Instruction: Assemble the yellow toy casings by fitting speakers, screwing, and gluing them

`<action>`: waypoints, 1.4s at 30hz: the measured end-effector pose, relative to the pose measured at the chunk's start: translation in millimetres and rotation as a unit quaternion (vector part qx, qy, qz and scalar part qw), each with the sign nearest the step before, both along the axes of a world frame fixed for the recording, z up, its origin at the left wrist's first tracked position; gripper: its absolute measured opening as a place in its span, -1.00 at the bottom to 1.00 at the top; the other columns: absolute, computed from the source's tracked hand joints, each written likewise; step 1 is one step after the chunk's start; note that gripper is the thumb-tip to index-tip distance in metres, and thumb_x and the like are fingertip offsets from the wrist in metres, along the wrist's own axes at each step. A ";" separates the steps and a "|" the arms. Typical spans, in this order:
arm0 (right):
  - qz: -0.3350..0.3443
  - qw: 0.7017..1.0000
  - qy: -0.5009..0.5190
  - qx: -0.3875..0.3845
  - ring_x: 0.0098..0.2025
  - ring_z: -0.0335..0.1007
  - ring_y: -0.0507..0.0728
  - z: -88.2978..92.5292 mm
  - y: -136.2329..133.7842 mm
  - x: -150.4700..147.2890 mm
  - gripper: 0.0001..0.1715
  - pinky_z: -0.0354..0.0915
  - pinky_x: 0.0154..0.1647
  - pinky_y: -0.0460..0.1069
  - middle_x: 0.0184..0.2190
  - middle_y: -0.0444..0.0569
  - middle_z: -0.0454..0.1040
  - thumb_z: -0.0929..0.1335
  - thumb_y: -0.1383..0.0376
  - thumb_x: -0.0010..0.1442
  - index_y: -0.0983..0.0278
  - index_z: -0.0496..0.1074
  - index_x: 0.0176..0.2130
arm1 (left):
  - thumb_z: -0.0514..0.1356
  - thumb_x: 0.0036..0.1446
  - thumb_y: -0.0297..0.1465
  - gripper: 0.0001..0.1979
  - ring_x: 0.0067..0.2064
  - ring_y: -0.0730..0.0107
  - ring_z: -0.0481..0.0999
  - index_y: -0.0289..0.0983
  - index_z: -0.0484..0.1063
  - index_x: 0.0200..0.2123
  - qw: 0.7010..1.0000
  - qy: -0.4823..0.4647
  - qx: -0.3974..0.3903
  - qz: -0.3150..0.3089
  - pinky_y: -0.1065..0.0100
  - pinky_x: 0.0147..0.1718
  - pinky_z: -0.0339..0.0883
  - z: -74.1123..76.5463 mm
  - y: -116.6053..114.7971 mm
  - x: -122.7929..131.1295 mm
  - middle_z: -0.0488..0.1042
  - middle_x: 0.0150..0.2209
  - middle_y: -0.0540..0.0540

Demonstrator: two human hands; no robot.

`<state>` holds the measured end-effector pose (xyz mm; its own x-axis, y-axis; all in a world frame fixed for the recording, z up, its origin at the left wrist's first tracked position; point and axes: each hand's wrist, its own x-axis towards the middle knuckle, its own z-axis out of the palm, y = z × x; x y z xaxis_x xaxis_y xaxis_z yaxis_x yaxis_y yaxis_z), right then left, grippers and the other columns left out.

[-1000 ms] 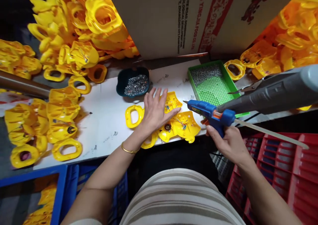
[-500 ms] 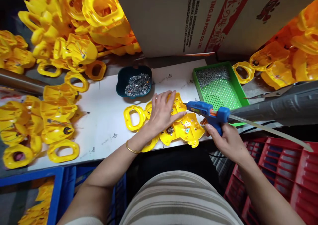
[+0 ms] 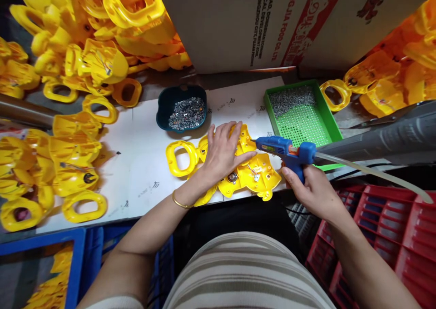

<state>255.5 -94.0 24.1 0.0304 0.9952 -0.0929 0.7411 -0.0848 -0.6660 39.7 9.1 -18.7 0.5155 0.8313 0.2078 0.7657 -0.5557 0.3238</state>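
- Plainly, the left hand [image 3: 221,154] lies palm down over two yellow shells, its fingers stretched out and thumb spread to the right
- The right hand [image 3: 316,188] is wrapped round the handle of a blue glue gun [image 3: 281,147], whose nozzle points left at the right edge of the far shell [image 3: 243,136]; whether they touch, I cannot tell
- The near shell [image 3: 267,170] sits at the front edge of the white sheet [image 3: 143,159], its rounded tab seeming to poke past
- White surface stretches leftward from the yellow ring [image 3: 172,159] to the grouped shells [image 3: 75,159]
- Beyond the left hand, a dark bowl [image 3: 162,113] and a green tray [image 3: 330,113] stand well apart
- Right of the gun, room narrows: a grey pole [image 3: 384,136] slants close behind the trailing glue stick [image 3: 371,168]
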 end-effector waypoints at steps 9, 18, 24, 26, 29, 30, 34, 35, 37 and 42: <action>-0.008 1.000 -0.011 0.016 -0.61 0.26 0.12 -2.8 -2.8 -3.1 -0.49 0.17 -0.59 -0.02 -0.76 -0.12 0.21 0.21 -0.07 0.25 0.18 0.32 -0.54 | 0.14 0.13 0.10 -0.22 0.20 -0.06 0.25 -0.27 0.15 0.26 1.000 -0.005 -0.004 0.001 -0.18 0.25 -0.11 2.1 -1.4 0.1 0.29 0.18 -0.34; -0.028 0.999 -0.007 -0.032 -0.68 0.14 0.04 -5.3 -5.7 -4.1 -0.54 0.05 -0.64 -0.04 -0.71 -0.13 0.26 0.20 -0.02 0.22 0.24 0.31 -0.50 | 0.14 0.13 0.10 -0.22 0.20 -0.08 0.24 -0.27 0.16 0.26 1.000 0.002 -0.013 0.006 -0.17 0.25 -0.09 4.4 -1.7 1.3 0.29 0.18 -0.33; -0.012 1.000 0.000 -0.006 -0.56 0.31 0.13 -1.9 -2.3 -3.2 -0.57 0.21 -0.53 -0.01 -0.65 -0.06 0.34 0.22 0.01 0.23 0.22 0.37 -0.47 | 0.16 0.12 0.09 -0.22 0.21 -0.08 0.24 -0.29 0.18 0.25 1.000 0.006 -0.019 0.007 -0.17 0.25 -0.09 5.9 -1.2 2.1 0.29 0.17 -0.35; -0.010 1.000 0.008 0.011 -0.53 0.35 0.15 -0.7 -2.4 -3.1 -0.58 0.25 -0.50 0.00 -0.66 -0.06 0.34 0.24 0.00 0.24 0.21 0.39 -0.46 | 0.15 0.12 0.09 -0.22 0.21 -0.07 0.24 -0.28 0.17 0.25 1.000 0.003 -0.019 0.005 -0.17 0.25 -0.09 5.5 -1.1 1.7 0.29 0.17 -0.34; -0.013 1.000 0.018 0.007 -0.54 0.35 0.15 -0.7 -4.5 -1.9 -0.57 0.26 -0.51 0.00 -0.68 -0.07 0.33 0.24 -0.03 0.24 0.20 0.38 -0.46 | 0.16 0.12 0.09 -0.22 0.21 -0.08 0.24 -0.29 0.16 0.25 1.000 -0.003 -0.019 0.004 -0.18 0.25 -0.11 3.8 -0.9 0.1 0.29 0.18 -0.35; -0.016 1.000 0.021 -0.003 -0.56 0.33 0.14 -1.2 -5.3 -1.3 -0.56 0.25 -0.52 -0.01 -0.68 -0.08 0.34 0.24 -0.04 0.23 0.20 0.37 -0.47 | 0.16 0.12 0.08 -0.21 0.21 -0.08 0.24 -0.29 0.16 0.26 1.000 -0.004 -0.018 0.004 -0.18 0.25 -0.11 3.0 -0.9 -0.7 0.28 0.18 -0.35; -0.036 0.997 0.051 -0.046 -0.63 0.25 0.07 -1.3 -6.6 -1.7 -0.49 0.19 -0.59 -0.03 -0.67 -0.08 0.36 0.22 -0.08 0.21 0.24 0.33 -0.50 | 0.17 0.12 0.07 -0.21 0.21 -0.08 0.24 -0.25 0.12 0.28 1.000 -0.012 -0.014 0.001 -0.20 0.25 -0.12 -0.6 -0.4 -3.4 0.27 0.20 -0.33; -0.038 0.996 0.072 -0.045 -0.62 0.26 0.07 -0.3 -6.7 -2.8 -0.47 0.20 -0.57 -0.03 -0.66 -0.08 0.36 0.22 -0.09 0.21 0.24 0.32 -0.52 | 0.17 0.12 0.07 -0.21 0.21 -0.07 0.24 -0.24 0.12 0.28 1.000 -0.013 -0.012 0.002 -0.20 0.25 -0.13 -1.6 -0.2 -4.0 0.27 0.21 -0.33; -0.032 0.990 0.135 -0.030 -0.56 0.30 0.07 2.1 -9.3 -5.6 -0.47 0.27 -0.51 -0.02 -0.63 -0.07 0.39 0.23 -0.08 0.22 0.25 0.34 -0.52 | 0.15 0.14 0.07 -0.23 0.22 -0.07 0.24 -0.23 0.12 0.28 1.000 -0.014 -0.008 0.005 -0.19 0.25 -0.12 -3.5 0.5 -5.0 0.27 0.21 -0.32; -0.036 0.946 0.322 -0.002 -0.42 0.44 0.12 -6.1 -49.1 -1.6 -0.58 0.38 -0.43 0.01 -0.44 -0.01 0.53 0.37 -0.05 0.12 0.25 0.48 -0.30 | 0.10 0.18 0.03 -0.29 0.20 -0.07 0.27 -0.24 0.15 0.27 1.000 -0.016 0.007 0.005 -0.17 0.24 -0.07 -5.7 2.4 -7.7 0.30 0.19 -0.34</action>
